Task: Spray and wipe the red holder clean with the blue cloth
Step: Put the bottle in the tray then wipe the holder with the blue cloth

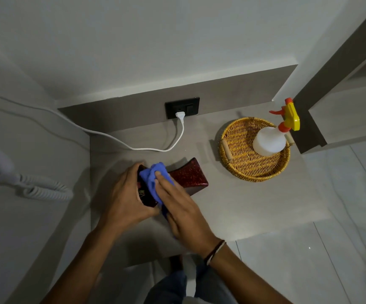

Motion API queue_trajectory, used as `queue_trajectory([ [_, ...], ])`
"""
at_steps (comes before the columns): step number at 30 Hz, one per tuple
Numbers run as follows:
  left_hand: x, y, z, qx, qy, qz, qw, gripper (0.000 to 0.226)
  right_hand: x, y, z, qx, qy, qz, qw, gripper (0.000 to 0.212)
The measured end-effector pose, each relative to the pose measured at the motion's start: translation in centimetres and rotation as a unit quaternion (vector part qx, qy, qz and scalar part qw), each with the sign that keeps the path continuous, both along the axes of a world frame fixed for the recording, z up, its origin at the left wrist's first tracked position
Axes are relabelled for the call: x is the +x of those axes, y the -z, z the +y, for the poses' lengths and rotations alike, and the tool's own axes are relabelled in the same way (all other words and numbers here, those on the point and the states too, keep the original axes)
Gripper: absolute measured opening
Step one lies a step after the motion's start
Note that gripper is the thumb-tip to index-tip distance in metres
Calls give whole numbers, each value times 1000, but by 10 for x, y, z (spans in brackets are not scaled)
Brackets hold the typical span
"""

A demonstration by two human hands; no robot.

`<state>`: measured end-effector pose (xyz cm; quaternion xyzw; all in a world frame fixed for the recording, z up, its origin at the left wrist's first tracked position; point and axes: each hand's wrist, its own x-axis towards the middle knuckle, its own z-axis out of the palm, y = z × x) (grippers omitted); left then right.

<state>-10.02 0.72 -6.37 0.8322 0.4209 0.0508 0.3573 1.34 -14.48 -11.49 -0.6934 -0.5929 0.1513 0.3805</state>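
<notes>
Left hand [125, 200] wrapped around the near left end of the red holder [188, 177], holding it down on the gray tabletop [232, 200]. Right hand [182, 213] flat with fingers stretched out, pressing the blue cloth [153, 174] onto the top of the holder. Cloth bunched up between the two hands, covering the middle of the holder, with a bit hanging down under the right palm. Far right end of the holder sticking out past the cloth, dark red and shiny with little speckles. Thin bands around the right wrist. Round woven basket [239, 159] off to the right on the tabletop, well apart from the holder. White spray bottle [268, 141] standing inside the basket near its far rim, with a yellow and orange top. Black wall socket [182, 107] behind the tabletop, with a white plug in it and a white cord [147, 148] looping down across the tabletop and off to the left. Curly gray cord [42, 189] lying on the left.
</notes>
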Motion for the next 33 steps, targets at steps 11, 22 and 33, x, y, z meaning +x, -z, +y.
queue_trajectory([
  [11,12,-8,-1,9,18,4,1000,100,20,-6,9,-7,56,22,998,67],
  [22,12,-19,9,66,76,21,995,92,88,20,-28,-139,128,-27,982,82],
  [33,65,-42,3,176,174,136,959,120,142,4,-90,-81,268,-27,960,73],
])
